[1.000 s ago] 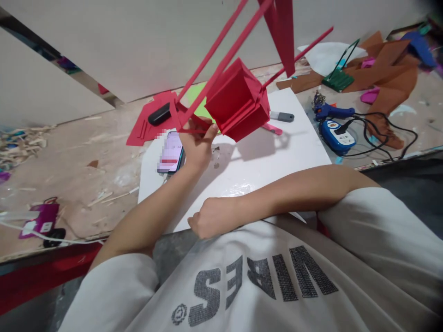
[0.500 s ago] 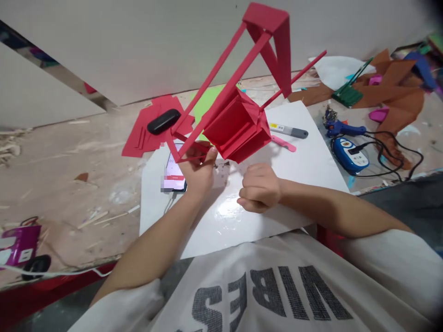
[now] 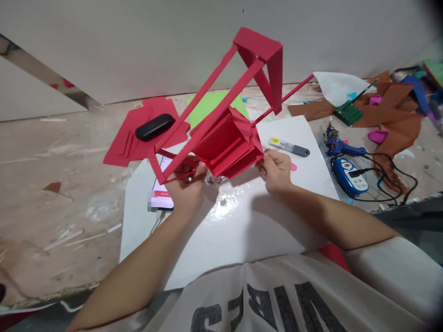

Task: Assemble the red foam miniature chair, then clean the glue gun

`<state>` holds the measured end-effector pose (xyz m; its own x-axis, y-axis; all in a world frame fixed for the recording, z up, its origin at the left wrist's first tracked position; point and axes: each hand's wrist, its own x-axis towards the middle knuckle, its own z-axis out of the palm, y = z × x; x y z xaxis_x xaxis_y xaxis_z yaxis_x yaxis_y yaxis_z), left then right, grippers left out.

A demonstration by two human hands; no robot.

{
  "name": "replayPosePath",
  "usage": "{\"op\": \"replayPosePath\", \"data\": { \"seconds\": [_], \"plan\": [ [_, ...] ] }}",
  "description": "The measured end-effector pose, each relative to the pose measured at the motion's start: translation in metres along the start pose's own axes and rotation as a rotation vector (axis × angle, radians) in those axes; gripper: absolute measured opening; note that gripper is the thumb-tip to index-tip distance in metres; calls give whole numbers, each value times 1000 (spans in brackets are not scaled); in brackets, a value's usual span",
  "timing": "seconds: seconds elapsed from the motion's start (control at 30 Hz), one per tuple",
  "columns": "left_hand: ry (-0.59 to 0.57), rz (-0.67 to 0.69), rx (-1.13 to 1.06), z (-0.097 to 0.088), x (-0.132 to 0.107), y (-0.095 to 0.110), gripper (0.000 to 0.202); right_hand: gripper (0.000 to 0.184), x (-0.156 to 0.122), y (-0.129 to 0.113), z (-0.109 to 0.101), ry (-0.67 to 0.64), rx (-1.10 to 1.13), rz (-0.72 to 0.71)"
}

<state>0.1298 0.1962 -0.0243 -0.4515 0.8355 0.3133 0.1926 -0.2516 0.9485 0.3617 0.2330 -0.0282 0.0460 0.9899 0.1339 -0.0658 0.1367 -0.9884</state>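
Observation:
A red paper model point(image 3: 226, 145), with a box-like body, long strips and an angular end piece, is held up above the white board point(image 3: 221, 240). My left hand point(image 3: 187, 189) is closed around its lower left part, near the strips. With fingers bent in a pinch, my right hand point(image 3: 278, 169) grips the right lower edge of the box; its fingertips are partly hidden. Behind my left hand lies a phone point(image 3: 162, 196), partly covered. A grey cutter knife point(image 3: 289, 146) rests on the board beyond my right hand, and a pink tool point(image 3: 293, 167) peeks out beside it.
A black case point(image 3: 155, 127) sits on red sheets point(image 3: 119, 150) at the left. Green paper point(image 3: 211, 103) lies behind the model. At the right are a blue glue gun point(image 3: 346, 148), a blue power socket point(image 3: 351, 177) with black cables, and brown scraps point(image 3: 403, 133). A wall stands behind.
My right hand has moved from a loose fist in front of the model to its right lower edge and gripped it. The model sits slightly lower and further left in view as the camera shifted.

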Motion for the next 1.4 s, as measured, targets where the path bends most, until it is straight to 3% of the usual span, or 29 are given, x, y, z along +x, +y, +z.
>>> {"op": "replayPosePath", "data": {
  "seconds": [0.1, 0.27, 0.43, 0.6, 0.73, 0.87, 1.1, 1.27, 1.4],
  "plan": [
    [46, -25, -61, -2, -1, -2, 25, 62, 9, -6, 1, 124, 86, 137],
    [105, -16, -128, -7, 1, 1, 35, 65, 0, -15, 2, 118, 10, 164],
    [92, -46, -57, -16, 5, 6, 37, 59, -13, -12, -4, 47, -53, -58],
    [-41, -64, 13, -16, 6, 12, 30, 53, -12, -4, -8, -56, -22, -195],
    [-93, -91, 62, -10, 5, 18, 27, 53, -6, 9, -4, -26, 55, -73],
    [-81, -21, 124, -10, 6, 22, 20, 53, 1, 15, 1, 100, 143, 36],
    [-90, 60, 255, -22, 12, 20, 17, 48, 11, 4, -4, 182, 213, -48],
    [-105, 168, 249, -20, 15, 11, 19, 43, 33, 3, -21, 214, 144, -239],
    [-90, 256, 265, -18, 23, -8, 15, 50, 54, 5, -34, 231, 42, -367]
  ]
}}
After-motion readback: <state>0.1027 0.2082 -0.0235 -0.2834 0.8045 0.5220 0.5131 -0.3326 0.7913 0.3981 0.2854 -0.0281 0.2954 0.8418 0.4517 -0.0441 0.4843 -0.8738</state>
